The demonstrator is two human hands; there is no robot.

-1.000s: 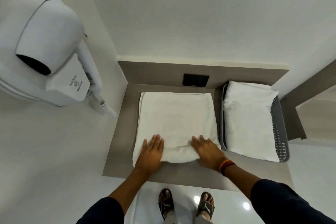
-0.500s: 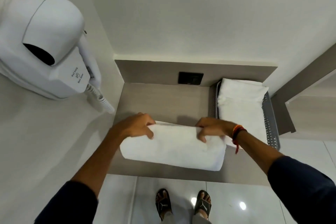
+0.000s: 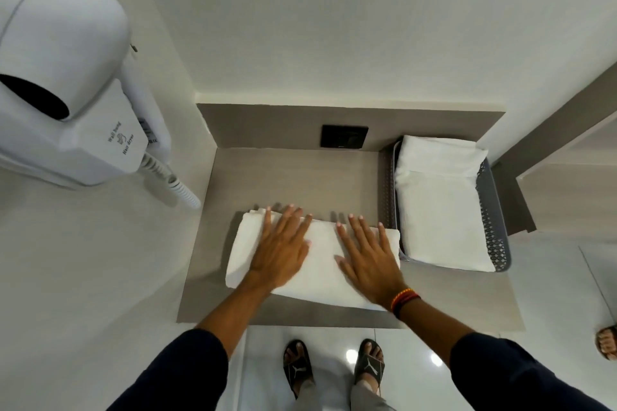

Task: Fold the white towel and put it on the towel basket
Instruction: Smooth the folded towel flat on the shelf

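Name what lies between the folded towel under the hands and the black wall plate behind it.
In the head view, only bare grey counter lies between the folded towel and the black wall plate.

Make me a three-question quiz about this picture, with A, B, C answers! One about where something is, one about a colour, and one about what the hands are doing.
1. Where is the basket?
A. Right of the towel being folded
B. On the floor
C. Under the hair dryer

2. What colour is the basket?
A. Red
B. Grey
C. Yellow

3. What are the hands doing?
A. Lifting the towel up
B. Lying flat on the towel
C. Holding the hair dryer

Answers:
1 A: it stands on the shelf beside the towel's right end, already holding another folded white towel.
2 B: its holed walls are grey.
3 B: the left hand and right hand have open palms pressed down on the towel; the hair dryer hangs on the wall.
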